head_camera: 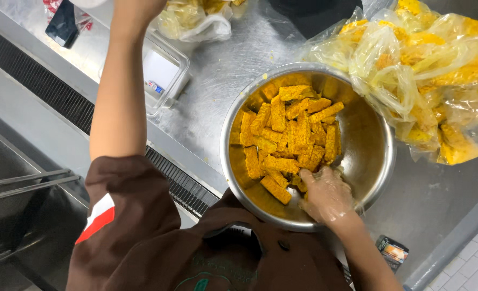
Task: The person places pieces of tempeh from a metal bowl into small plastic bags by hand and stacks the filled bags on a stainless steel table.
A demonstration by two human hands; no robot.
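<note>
A steel bowl [376, 161] stands on the metal counter and holds several orange-yellow coated strips [287, 134]. My right hand [328, 196], in a thin clear glove, is inside the bowl at its near side, with the fingers curled on strips at the pile's lower edge. My left arm stretches up the left side of the view. My left hand [139, 8] is cut off by the top edge next to a plastic bag of yellow food [193, 21], so its fingers are hidden.
Clear plastic bags of yellow food [427, 81] are piled right of the bowl. A clear plastic tub [166, 70] sits left of it, beyond a vent grille [45, 91]. A dark flat object [64, 24] lies top left, and a small box [392, 250] bottom right.
</note>
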